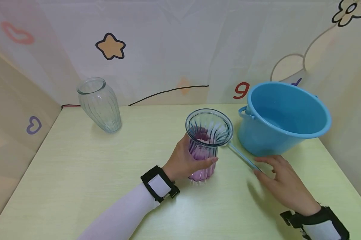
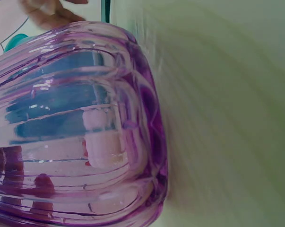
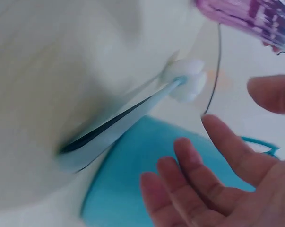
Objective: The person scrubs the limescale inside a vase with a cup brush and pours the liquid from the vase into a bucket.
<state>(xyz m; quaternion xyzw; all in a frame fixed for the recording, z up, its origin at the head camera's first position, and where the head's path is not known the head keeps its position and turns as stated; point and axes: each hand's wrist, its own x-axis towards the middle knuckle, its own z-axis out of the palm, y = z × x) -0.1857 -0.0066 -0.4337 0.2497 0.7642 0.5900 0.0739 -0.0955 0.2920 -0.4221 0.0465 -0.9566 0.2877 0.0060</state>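
Note:
My left hand [image 1: 184, 161] grips a fluted glass vase [image 1: 202, 163], its thumb across the front; the vase is purple below and bluish toward its wide rim. In the left wrist view the purple base [image 2: 147, 127] is close over the table. A brush [image 1: 243, 156] with a light blue handle lies to the right of the vase. Its white head [image 3: 189, 80] shows in the right wrist view. My right hand [image 1: 283, 185] is by the handle's near end, thumb and fingers spread apart, and holds nothing.
A light blue bucket [image 1: 258, 140] stands at the back right, just beyond the brush. At the back left is a clear ribbed glass vase [image 1: 101, 106]. Printed curtain [image 1: 168, 50] hangs behind the pale wooden table [image 1: 93, 166].

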